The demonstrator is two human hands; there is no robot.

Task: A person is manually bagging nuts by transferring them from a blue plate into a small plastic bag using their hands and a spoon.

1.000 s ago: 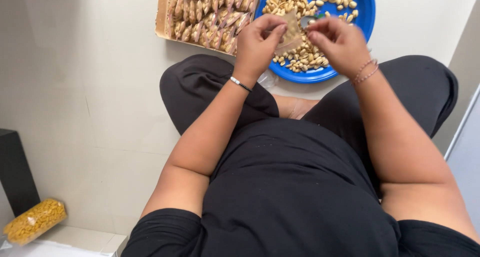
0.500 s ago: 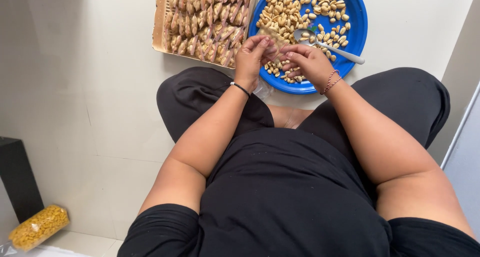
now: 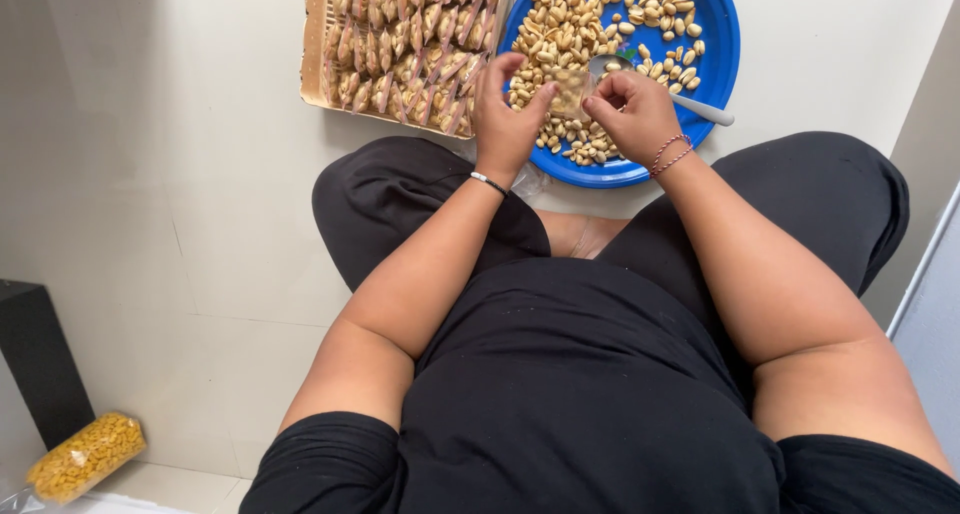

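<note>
plate blue | peanuts pale tan | tray light brown (packets in rows, tan) | pouch clear | clothes black | bag yellow | floor off-white | spoon silver | box black

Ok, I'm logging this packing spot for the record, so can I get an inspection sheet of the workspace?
Surface: pale tiled floor, person seated cross-legged.
Job's things: small clear packet held between both hands over blue plate of peanuts; metal spoon lying in the plate; tray of filled packets beside it.
Clutter: bag of yellow snack, dark box at lower left.
Grips: left hand and right hand both pinching the packet.
Cables: nothing seen.
Surroundings: pale wall edge at right.
</note>
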